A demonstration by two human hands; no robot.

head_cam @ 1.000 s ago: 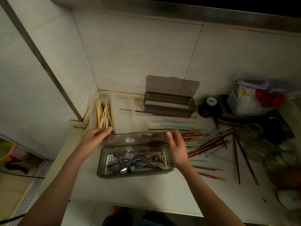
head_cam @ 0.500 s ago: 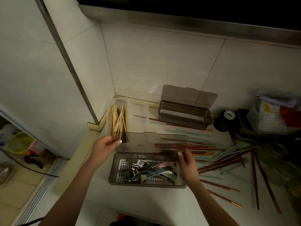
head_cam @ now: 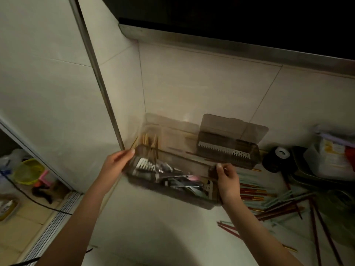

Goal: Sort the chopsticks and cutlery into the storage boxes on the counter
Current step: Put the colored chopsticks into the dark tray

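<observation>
- My left hand point(head_cam: 117, 164) grips the left end of the cutlery box point(head_cam: 171, 181), fingers curled on its rim.
- The box sits tilted over the desk point(head_cam: 153, 227), loaded with metal cutlery point(head_cam: 172, 177); I judge it heavy, rigid, slick plastic, best held at both ends.
- My right hand point(head_cam: 227, 181) pinches the right end.
- Loose chopsticks point(head_cam: 253, 194) lie right.

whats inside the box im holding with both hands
Metal cutlery lies jumbled in the smoky box, with a pink handle showing. Blur hides the lower pieces.
</observation>
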